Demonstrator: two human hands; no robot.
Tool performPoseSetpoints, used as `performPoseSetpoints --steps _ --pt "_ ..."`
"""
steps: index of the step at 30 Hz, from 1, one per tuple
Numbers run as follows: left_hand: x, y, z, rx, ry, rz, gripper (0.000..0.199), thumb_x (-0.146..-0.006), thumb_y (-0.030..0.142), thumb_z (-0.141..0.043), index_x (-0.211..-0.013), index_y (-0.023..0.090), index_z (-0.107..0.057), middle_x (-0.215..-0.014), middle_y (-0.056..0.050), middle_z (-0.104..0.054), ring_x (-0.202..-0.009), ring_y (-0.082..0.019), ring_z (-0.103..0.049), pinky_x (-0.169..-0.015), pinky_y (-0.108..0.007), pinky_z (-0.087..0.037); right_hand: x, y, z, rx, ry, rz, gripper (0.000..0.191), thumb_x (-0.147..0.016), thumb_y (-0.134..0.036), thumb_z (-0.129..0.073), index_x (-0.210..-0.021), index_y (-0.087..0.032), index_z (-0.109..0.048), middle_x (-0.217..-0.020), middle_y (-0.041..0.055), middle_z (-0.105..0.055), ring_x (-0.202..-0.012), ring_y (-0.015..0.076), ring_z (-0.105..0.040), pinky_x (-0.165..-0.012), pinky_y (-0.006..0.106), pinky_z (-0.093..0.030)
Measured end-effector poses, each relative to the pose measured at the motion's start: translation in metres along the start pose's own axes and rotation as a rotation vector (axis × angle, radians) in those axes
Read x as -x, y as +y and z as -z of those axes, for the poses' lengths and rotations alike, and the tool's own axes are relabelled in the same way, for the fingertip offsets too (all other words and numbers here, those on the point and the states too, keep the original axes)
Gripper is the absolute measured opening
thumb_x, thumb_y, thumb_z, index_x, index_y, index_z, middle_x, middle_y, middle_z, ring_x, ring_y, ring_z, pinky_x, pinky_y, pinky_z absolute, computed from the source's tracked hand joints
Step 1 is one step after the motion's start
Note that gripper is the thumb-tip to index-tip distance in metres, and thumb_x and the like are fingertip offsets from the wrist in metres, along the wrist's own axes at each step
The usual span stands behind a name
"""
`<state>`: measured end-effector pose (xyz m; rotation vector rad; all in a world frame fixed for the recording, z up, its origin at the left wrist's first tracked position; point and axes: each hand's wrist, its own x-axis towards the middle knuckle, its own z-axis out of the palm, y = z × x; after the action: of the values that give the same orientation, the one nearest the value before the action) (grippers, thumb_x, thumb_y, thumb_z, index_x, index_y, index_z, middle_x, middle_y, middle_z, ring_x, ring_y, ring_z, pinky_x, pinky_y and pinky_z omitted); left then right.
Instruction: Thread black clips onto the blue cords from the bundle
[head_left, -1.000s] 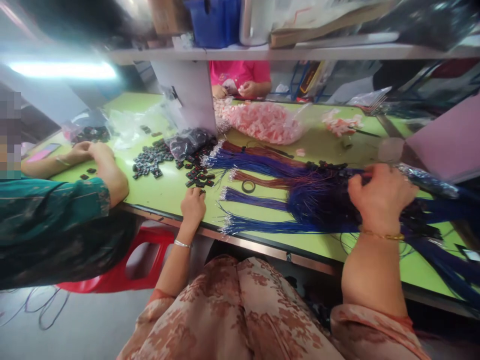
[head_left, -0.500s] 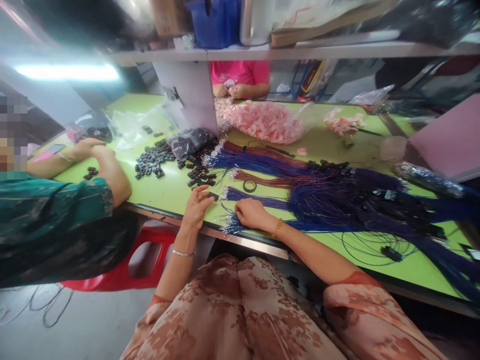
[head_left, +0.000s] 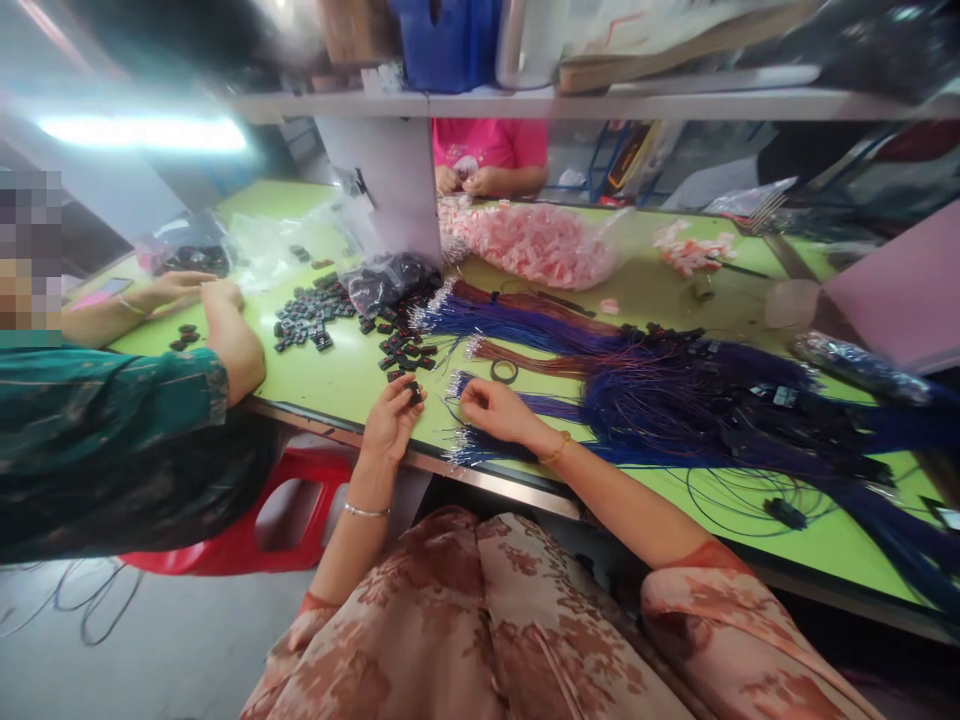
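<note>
Near the table's front edge, my left hand (head_left: 391,420) pinches a small black connector housing (head_left: 414,393). My right hand (head_left: 495,408) is closed over the tips of a bundle of purple wires (head_left: 551,405); whatever its fingers grip is hidden. Just below it lies a bundle of blue wires (head_left: 480,446) with bare metal terminals at the left end. Beyond my right hand are brown wires (head_left: 517,355) and a dark tape roll (head_left: 504,371). Loose black housings (head_left: 405,348) lie beyond my left hand.
A heap of black housings (head_left: 304,318) and a bag of pink parts (head_left: 540,243) are on the green table (head_left: 300,385). At left sits a co-worker in a green sleeve (head_left: 150,400), near a red stool (head_left: 300,510). Another person (head_left: 491,150) works opposite, under a shelf (head_left: 637,105).
My right hand has moved up and left, from the blue wires to the purple wire tips. The black housing in my left hand has turned and sits closer to the fingers.
</note>
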<state>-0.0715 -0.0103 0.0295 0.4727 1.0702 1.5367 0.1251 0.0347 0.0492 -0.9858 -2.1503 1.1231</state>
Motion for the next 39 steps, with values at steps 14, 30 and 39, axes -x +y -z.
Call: performPoseSetpoints --steps 14,30,39 --pt "0.017 -0.016 -0.016 0.075 -0.214 0.154 0.027 -0.073 0.016 -0.069 -0.100 0.016 -0.067 -0.086 -0.004 -0.066 -0.072 -0.009 -0.061 -0.068 -0.020 -0.050 0.002 -0.014 -0.009 0.107 0.148 0.110 0.008 -0.075 -0.023 -0.055 -0.069 -0.017 -0.055 -0.064 -0.0019 -0.054 -0.059 0.0098 -0.044 -0.057 0.022 -0.032" --pt "0.018 -0.021 -0.018 0.008 -0.170 0.109 0.027 -0.067 0.018 -0.076 -0.093 0.015 -0.069 -0.080 -0.002 -0.068 -0.065 -0.007 -0.059 -0.062 -0.017 -0.048 0.005 -0.013 -0.006 0.457 0.090 0.329 0.008 -0.080 -0.020 -0.050 -0.075 -0.017 -0.055 -0.075 0.0064 -0.059 -0.071 0.0171 -0.048 -0.066 0.028 -0.034" --pt "0.023 -0.025 -0.030 -0.067 -0.084 0.030 0.032 -0.061 0.021 -0.080 -0.090 0.014 -0.069 -0.075 -0.001 -0.067 -0.060 -0.006 -0.057 -0.060 -0.019 -0.047 0.004 -0.008 -0.002 0.184 0.098 0.212 0.008 -0.079 -0.017 -0.052 -0.074 -0.017 -0.058 -0.071 0.0017 -0.060 -0.065 0.0123 -0.050 -0.062 0.023 -0.035"
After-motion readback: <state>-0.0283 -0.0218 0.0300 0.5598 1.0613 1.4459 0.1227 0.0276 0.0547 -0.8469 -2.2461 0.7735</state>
